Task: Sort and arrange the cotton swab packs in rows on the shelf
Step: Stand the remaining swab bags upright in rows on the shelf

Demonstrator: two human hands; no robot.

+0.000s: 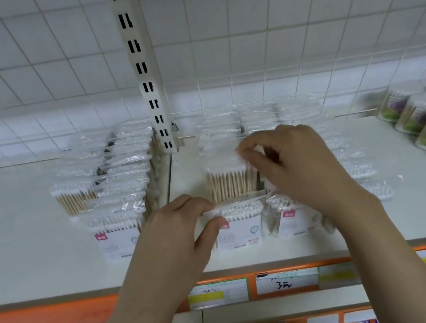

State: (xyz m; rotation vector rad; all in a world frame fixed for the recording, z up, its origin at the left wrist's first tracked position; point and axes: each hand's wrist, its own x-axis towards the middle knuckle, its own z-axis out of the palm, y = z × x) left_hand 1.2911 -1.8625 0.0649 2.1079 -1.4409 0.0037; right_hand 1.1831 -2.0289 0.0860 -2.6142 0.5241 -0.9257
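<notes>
Left hand (179, 239) pinching; right hand (290, 165) likewise

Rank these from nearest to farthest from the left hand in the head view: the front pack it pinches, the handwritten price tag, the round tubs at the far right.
From the left hand:
1. Front pack, pinched at its top left corner, in the grip.
2. Handwritten price tag, on the shelf edge below and to the right.
3. Round tubs, at the shelf's far right end.

Cotton swab packs (237, 223) are wrapped in glossy clear plastic, sticks wooden; shelf (26, 260) is finished matt white, smooth.
</notes>
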